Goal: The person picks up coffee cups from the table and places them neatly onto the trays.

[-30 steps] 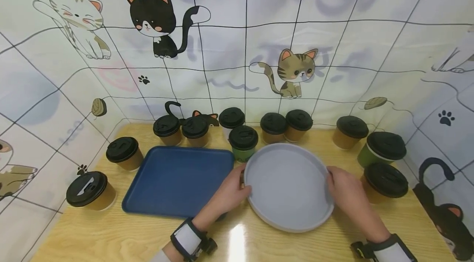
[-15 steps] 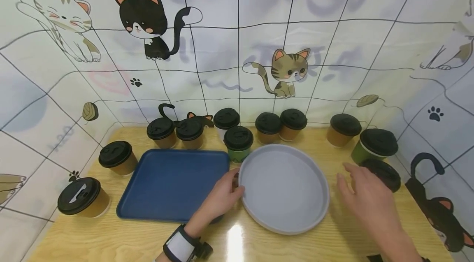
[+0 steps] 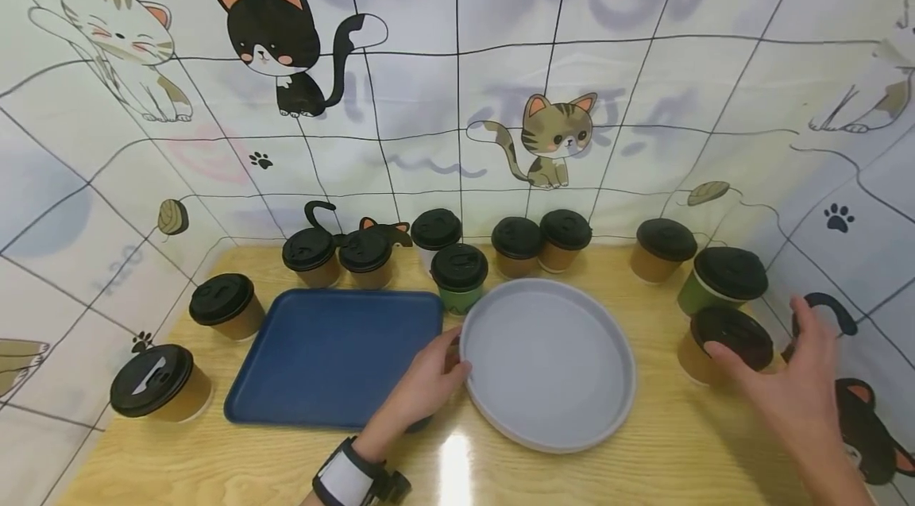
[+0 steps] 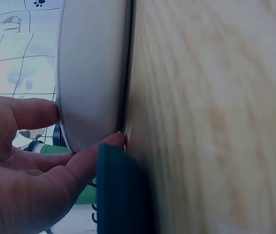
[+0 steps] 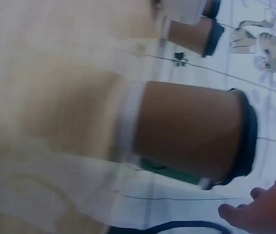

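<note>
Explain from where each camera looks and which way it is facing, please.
Head: on the head, facing forward and down at a round grey tray; left hand and right hand show.
Left wrist: on that wrist, facing the tray's side and the wood-grained tabletop; part of the left hand shows.
Right wrist: on that wrist, facing a brown, black-lidded cup; parts of the right hand show.
Head and left wrist share the tray.
</note>
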A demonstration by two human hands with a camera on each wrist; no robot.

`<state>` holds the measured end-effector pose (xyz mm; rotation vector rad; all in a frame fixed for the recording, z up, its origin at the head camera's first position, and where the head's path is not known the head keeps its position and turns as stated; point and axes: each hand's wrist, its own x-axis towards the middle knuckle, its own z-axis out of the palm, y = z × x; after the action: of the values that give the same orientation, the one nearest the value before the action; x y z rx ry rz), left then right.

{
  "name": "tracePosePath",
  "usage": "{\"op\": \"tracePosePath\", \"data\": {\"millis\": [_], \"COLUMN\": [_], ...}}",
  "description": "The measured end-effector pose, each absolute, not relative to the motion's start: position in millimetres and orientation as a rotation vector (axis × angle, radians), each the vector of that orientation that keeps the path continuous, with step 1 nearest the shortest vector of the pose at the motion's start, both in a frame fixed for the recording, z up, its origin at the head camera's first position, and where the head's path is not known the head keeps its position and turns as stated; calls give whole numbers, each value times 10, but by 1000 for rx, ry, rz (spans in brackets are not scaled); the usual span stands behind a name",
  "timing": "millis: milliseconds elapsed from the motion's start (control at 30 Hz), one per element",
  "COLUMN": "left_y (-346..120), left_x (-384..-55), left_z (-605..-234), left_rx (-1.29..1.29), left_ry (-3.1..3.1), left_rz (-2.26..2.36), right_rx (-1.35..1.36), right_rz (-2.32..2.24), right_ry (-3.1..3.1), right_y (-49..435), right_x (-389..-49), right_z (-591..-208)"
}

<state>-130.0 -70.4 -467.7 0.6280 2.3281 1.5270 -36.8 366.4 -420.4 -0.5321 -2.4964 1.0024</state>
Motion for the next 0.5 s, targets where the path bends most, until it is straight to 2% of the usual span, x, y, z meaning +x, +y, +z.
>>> {"op": "tracePosePath", "data": {"millis": [200,500], "left_y": [-731,-724], "left_x": [-1302,-1295], "left_z": [-4646,-4649], "left_rx": [620,619], "left_ry": [2338,2281], "left_rz": [1515,1543], "right_rx": [-567,-611], "right_rz": [1225,1264], "right_ry": [-2486,-2545], "right_y": [3722,3715], "right_x": [-399,-406], "right_z": [-4388,-4541]}}
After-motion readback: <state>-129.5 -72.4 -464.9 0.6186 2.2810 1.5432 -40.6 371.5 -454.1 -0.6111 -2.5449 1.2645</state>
